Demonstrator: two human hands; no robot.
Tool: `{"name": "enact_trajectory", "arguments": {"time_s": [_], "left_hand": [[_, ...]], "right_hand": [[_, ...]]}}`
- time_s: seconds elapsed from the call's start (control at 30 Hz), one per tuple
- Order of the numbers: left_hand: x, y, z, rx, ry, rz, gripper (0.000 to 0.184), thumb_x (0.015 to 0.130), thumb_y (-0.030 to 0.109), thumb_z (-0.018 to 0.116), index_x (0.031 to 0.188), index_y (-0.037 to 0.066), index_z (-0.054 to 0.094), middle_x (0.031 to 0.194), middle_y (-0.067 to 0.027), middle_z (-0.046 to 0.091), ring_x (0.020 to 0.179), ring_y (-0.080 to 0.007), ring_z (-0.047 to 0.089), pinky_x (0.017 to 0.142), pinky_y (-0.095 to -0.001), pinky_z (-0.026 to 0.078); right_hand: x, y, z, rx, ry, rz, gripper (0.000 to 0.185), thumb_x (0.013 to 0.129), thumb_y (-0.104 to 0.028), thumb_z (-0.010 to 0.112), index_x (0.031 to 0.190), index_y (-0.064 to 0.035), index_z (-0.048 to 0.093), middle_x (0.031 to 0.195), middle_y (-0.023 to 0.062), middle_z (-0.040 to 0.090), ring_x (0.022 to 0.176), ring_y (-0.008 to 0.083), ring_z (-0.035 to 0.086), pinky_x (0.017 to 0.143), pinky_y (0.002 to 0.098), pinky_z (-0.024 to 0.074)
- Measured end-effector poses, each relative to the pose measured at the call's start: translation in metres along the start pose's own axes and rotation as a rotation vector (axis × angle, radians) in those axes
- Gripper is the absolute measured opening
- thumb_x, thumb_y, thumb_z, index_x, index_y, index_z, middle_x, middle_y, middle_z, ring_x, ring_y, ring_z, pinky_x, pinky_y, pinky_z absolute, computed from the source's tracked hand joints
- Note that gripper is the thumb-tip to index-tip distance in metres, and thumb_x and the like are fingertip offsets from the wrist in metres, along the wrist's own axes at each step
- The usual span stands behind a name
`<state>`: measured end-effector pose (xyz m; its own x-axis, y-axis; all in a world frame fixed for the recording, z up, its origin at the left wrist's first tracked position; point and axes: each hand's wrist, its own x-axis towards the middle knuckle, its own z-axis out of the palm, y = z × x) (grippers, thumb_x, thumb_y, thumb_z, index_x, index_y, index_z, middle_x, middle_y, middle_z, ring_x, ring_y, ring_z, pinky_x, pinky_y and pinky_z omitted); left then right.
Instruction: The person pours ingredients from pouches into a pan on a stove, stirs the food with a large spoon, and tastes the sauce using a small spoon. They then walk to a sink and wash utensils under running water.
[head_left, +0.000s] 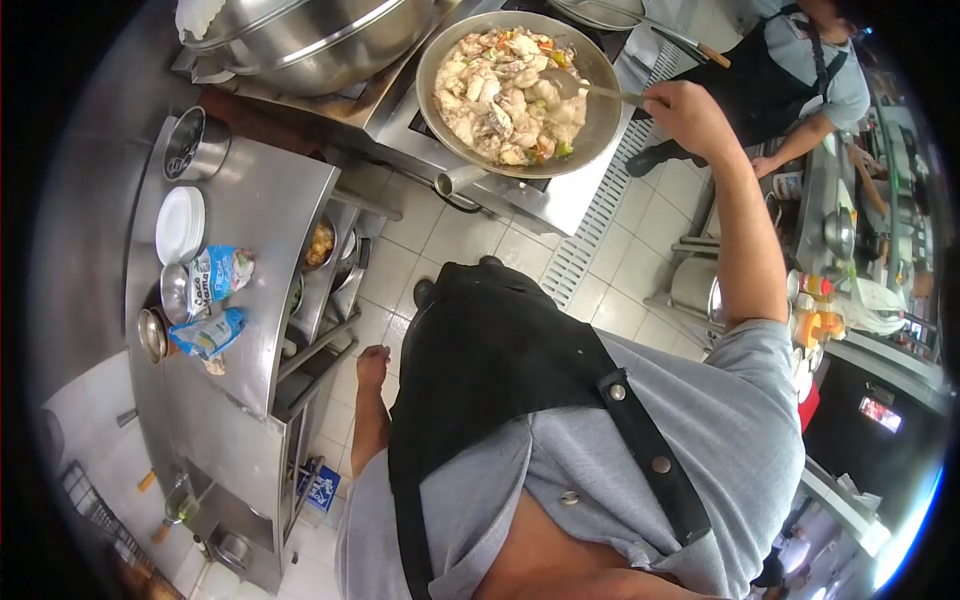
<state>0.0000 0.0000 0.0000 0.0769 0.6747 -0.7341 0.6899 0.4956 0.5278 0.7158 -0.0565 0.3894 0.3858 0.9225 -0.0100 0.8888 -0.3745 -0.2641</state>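
Pan of pale chunks on the stove, left of our right hand, clamped on a spoon; our left hand, whose grip we cannot tell, hangs near the table, with tiled floor open between table and stove edges

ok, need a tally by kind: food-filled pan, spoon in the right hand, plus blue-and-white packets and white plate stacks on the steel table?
Pan filled with food: 1
Spoon in right hand: 1
Blue-and-white packets: 2
White plate stack: 1
Total: 5, counting the stack as one
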Motion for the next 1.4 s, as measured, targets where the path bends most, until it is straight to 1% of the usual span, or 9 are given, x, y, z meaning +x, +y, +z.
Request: {"name": "enact_trajectory", "arguments": {"time_s": [0.27, 0.47, 0.57, 0.7, 0.93, 1.07, 1.13, 1.3, 1.4], "left_hand": [[-0.002, -0.038, 0.031, -0.253, 0.014, -0.010, 0.031, 0.087, 0.023, 0.074, 0.107, 0.000, 0.072, 0.080, -0.0074, 0.071, 0.066, -0.0144, 0.063, 0.061, -0.0311, 0.049], [-0.055, 0.014, 0.030, 0.063, 0.004, 0.026, 0.030, 0.087, 0.026, 0.072, 0.102, 0.000, 0.072, 0.079, -0.0082, 0.071, 0.066, -0.0157, 0.063, 0.062, -0.0325, 0.050], [-0.022, -0.053, 0.036, 0.283, 0.011, 0.458, 0.027, 0.087, 0.026, 0.071, 0.098, 0.002, 0.073, 0.078, -0.0077, 0.071, 0.066, -0.0154, 0.063, 0.063, -0.0325, 0.050], [-0.053, -0.011, 0.038, -0.027, 0.025, -0.043, 0.027, 0.086, 0.024, 0.072, 0.098, 0.000, 0.073, 0.081, -0.0080, 0.072, 0.068, -0.0173, 0.064, 0.065, -0.0335, 0.051], [-0.003, -0.052, 0.036, 0.246, -0.061, 0.498, 0.029, 0.087, 0.026, 0.072, 0.100, 0.000, 0.073, 0.082, -0.0093, 0.072, 0.067, -0.0166, 0.064, 0.064, -0.0328, 0.051], [-0.024, 0.014, 0.035, -0.116, 0.034, 0.031, 0.034, 0.089, 0.028, 0.073, 0.107, -0.001, 0.071, 0.082, -0.0084, 0.072, 0.065, -0.0153, 0.064, 0.061, -0.0322, 0.051], [-0.021, 0.021, 0.032, -0.111, 0.044, 0.030, 0.036, 0.089, 0.028, 0.073, 0.109, -0.001, 0.071, 0.083, -0.0092, 0.073, 0.068, -0.0165, 0.066, 0.064, -0.0317, 0.052], [-0.010, 0.012, 0.033, -0.047, 0.041, 0.052, 0.042, 0.087, 0.029, 0.073, 0.113, -0.005, 0.071, 0.092, -0.0145, 0.075, 0.083, -0.0221, 0.072, 0.077, -0.0333, 0.055], [-0.009, -0.002, 0.033, 0.028, 0.021, 0.016, 0.040, 0.087, 0.030, 0.072, 0.110, -0.003, 0.072, 0.091, -0.0142, 0.075, 0.081, -0.0209, 0.071, 0.079, -0.0343, 0.054]], "right_hand": [[0.061, -0.015, -0.019, -0.363, 0.229, -0.116, 0.023, 0.095, -0.018, 0.058, 0.112, -0.0068, 0.071, 0.094, 0.0190, 0.072, 0.088, 0.0381, 0.070, 0.077, 0.0483, 0.0549], [0.077, -0.003, 0.044, -0.452, -0.092, -0.162, 0.027, 0.090, -0.009, 0.054, 0.108, -0.0138, 0.073, 0.098, 0.0165, 0.074, 0.095, 0.0355, 0.071, 0.084, 0.0464, 0.0564], [0.051, -0.008, 0.034, -0.458, -0.196, -0.157, 0.029, 0.090, -0.009, 0.052, 0.109, -0.0151, 0.073, 0.095, 0.0168, 0.073, 0.094, 0.0358, 0.071, 0.084, 0.0468, 0.0559], [0.060, 0.000, -0.008, -0.453, 0.034, -0.241, 0.029, 0.091, -0.009, 0.053, 0.112, -0.0149, 0.073, 0.093, 0.0159, 0.074, 0.092, 0.0361, 0.070, 0.079, 0.0482, 0.0554], [0.101, -0.044, 0.031, -0.462, 0.071, -0.240, 0.030, 0.092, -0.012, 0.054, 0.117, -0.0156, 0.071, 0.107, 0.0129, 0.073, 0.100, 0.0318, 0.071, 0.084, 0.0447, 0.0566], [0.079, -0.052, 0.026, -0.497, -0.264, -0.074, 0.033, 0.092, -0.014, 0.055, 0.121, -0.0170, 0.070, 0.112, 0.0135, 0.072, 0.102, 0.0322, 0.070, 0.087, 0.0451, 0.0558], [0.061, -0.008, 0.021, -0.328, 0.032, -0.161, 0.032, 0.093, -0.017, 0.055, 0.120, -0.0171, 0.070, 0.112, 0.0133, 0.072, 0.101, 0.0330, 0.069, 0.087, 0.0457, 0.0553], [0.054, 0.044, -0.046, -0.260, 0.033, -0.035, 0.023, 0.094, -0.023, 0.060, 0.104, -0.0078, 0.074, 0.092, 0.0209, 0.071, 0.087, 0.0392, 0.069, 0.077, 0.0479, 0.0549], [0.069, 0.082, -0.026, -0.342, 0.033, -0.115, 0.022, 0.093, -0.018, 0.059, 0.104, -0.0072, 0.074, 0.081, 0.0149, 0.072, 0.071, 0.0342, 0.070, 0.066, 0.0433, 0.0546]]}}
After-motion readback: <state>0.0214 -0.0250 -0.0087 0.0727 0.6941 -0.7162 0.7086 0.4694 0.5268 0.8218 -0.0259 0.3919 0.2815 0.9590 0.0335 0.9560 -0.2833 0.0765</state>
